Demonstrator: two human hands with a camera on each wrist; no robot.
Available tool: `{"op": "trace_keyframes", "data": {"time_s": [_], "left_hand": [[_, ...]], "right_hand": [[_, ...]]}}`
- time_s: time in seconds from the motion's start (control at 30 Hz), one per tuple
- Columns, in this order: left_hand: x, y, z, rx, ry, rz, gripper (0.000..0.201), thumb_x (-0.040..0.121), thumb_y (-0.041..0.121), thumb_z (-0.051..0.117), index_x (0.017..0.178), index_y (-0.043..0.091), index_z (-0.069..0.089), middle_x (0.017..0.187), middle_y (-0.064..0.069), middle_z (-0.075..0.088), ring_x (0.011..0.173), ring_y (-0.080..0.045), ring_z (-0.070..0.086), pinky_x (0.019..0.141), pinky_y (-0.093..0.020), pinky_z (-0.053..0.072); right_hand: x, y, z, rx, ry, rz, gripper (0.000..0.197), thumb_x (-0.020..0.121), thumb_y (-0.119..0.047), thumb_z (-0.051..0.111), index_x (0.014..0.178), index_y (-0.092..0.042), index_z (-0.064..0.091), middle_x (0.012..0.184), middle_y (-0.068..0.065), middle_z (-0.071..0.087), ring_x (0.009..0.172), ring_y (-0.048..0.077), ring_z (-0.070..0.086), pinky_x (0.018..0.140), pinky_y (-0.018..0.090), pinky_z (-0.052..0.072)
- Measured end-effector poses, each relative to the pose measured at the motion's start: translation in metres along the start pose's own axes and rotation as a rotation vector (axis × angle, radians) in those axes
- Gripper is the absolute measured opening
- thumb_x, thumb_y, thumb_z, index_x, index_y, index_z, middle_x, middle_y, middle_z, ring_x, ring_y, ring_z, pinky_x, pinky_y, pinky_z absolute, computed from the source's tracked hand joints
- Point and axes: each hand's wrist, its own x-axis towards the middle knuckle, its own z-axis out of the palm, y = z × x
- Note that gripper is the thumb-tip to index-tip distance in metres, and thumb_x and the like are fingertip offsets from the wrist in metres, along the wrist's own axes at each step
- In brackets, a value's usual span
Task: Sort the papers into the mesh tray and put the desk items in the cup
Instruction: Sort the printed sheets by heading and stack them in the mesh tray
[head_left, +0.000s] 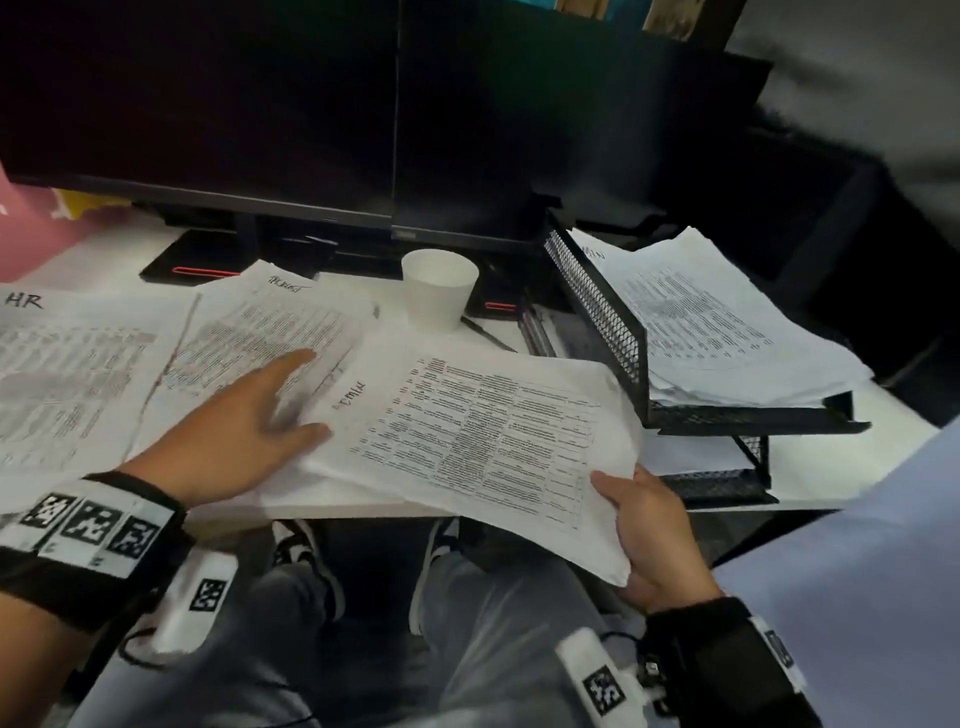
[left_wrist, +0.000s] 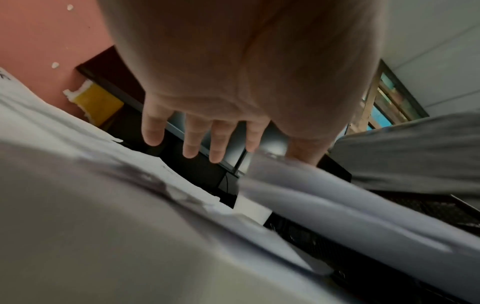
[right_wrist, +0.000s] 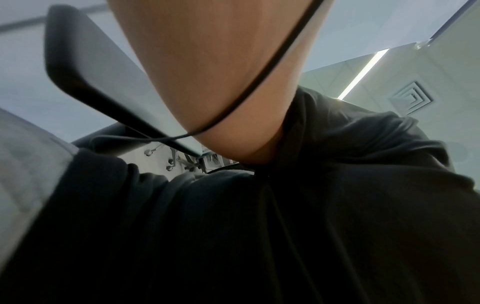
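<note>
A stack of printed papers (head_left: 467, 431) headed "ADMIN" hangs lifted over the desk's front edge. My right hand (head_left: 644, 525) grips its near right corner, thumb on top. My left hand (head_left: 280, 405) is spread flat at the stack's left edge, and the thumb touches that edge. In the left wrist view its fingers (left_wrist: 192, 142) are straight and hold nothing. The black mesh tray (head_left: 597, 306) stands at the right with papers (head_left: 717, 322) in its top tier. A white paper cup (head_left: 439, 288) stands behind the stack. The right wrist view shows only a forearm and dark shirt.
More papers lie on the desk at the left: an "HR" sheet pile (head_left: 67, 374) and another pile (head_left: 270, 322) under my left fingers. A dark pen (head_left: 485, 332) lies beside the cup. Two dark monitors (head_left: 311, 114) fill the back. The tray's lower tier (head_left: 717, 483) is near my right hand.
</note>
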Motion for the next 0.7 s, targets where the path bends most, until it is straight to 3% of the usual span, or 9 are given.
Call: {"op": "trace_keyframes", "data": {"time_s": [0.13,0.2,0.27,0.33,0.43,0.53,0.6,0.63,0.7], "left_hand": [[0.004,-0.009,0.017,0.018,-0.055,-0.009,0.067,0.082,0.075,0.050,0.140,0.061,0.019,0.161,0.010,0.033,0.146,-0.020,0.036,0.113,-0.044,0.033],[0.007,-0.012,0.025,0.026,-0.043,-0.025,0.069,0.083,0.080,0.045,0.145,0.055,0.025,0.157,0.006,0.040,0.142,-0.022,0.042,0.110,-0.045,0.035],[0.009,-0.017,0.033,0.091,-0.025,-0.036,0.080,0.082,0.084,0.043,0.150,0.043,0.032,0.156,0.002,0.044,0.141,-0.026,0.042,0.113,-0.048,0.032],[0.012,-0.025,0.041,0.193,0.009,0.002,0.086,0.076,0.088,0.035,0.146,0.039,0.042,0.152,0.003,0.048,0.139,-0.024,0.042,0.113,-0.050,0.031],[0.016,-0.034,0.048,0.268,0.036,0.052,0.079,0.073,0.090,0.027,0.134,0.045,0.051,0.148,0.011,0.049,0.139,-0.017,0.040,0.113,-0.053,0.029],[0.015,-0.036,0.051,0.287,0.047,0.063,0.073,0.075,0.086,0.027,0.132,0.047,0.053,0.150,0.012,0.046,0.142,-0.015,0.035,0.116,-0.052,0.025],[0.014,-0.036,0.052,0.300,0.050,0.069,0.074,0.075,0.085,0.026,0.133,0.047,0.051,0.152,0.013,0.044,0.143,-0.014,0.033,0.117,-0.052,0.023],[0.014,-0.037,0.052,0.303,0.051,0.068,0.074,0.075,0.085,0.026,0.134,0.047,0.051,0.153,0.014,0.043,0.144,-0.014,0.032,0.118,-0.051,0.022],[0.015,-0.039,0.054,0.314,0.049,0.066,0.075,0.075,0.085,0.026,0.135,0.046,0.049,0.154,0.015,0.041,0.146,-0.014,0.030,0.119,-0.051,0.020]], "right_hand": [[-0.009,-0.006,-0.021,0.131,0.061,0.022,0.028,0.106,-0.003,0.051,0.129,-0.002,0.067,0.112,0.022,0.079,0.090,0.036,0.079,0.069,0.044,0.065],[-0.008,-0.012,-0.030,0.159,0.131,0.049,0.027,0.106,-0.003,0.052,0.129,0.006,0.062,0.114,0.027,0.076,0.074,0.030,0.080,0.052,0.033,0.062],[-0.002,-0.017,-0.043,0.209,0.217,0.046,0.022,0.105,-0.007,0.056,0.125,0.002,0.062,0.099,0.017,0.077,0.061,0.022,0.076,0.048,0.028,0.060],[0.015,-0.013,-0.058,0.108,0.320,-0.009,0.024,0.098,-0.018,0.066,0.121,-0.012,0.063,0.080,0.000,0.079,0.075,0.021,0.073,0.071,0.034,0.067],[0.044,-0.011,-0.075,-0.043,0.422,0.028,0.055,0.084,-0.026,0.080,0.135,-0.009,0.067,0.118,0.007,0.078,0.114,0.031,0.070,0.104,0.035,0.055],[0.041,-0.018,-0.068,-0.333,0.512,-0.045,0.062,0.086,-0.023,0.077,0.143,-0.005,0.062,0.134,0.015,0.070,0.127,0.034,0.064,0.105,0.031,0.049],[0.043,-0.022,-0.069,-0.082,0.519,-0.047,0.055,0.095,-0.017,0.068,0.145,0.002,0.057,0.133,0.021,0.068,0.135,0.040,0.058,0.103,0.034,0.049],[0.046,-0.023,-0.067,0.283,0.438,-0.005,0.050,0.101,-0.014,0.059,0.146,0.008,0.053,0.128,0.027,0.067,0.138,0.045,0.054,0.094,0.036,0.053],[0.048,-0.020,-0.066,0.370,0.352,-0.078,0.048,0.107,-0.003,0.041,0.151,0.016,0.039,0.140,0.042,0.052,0.145,0.052,0.044,0.079,0.036,0.055]]}}
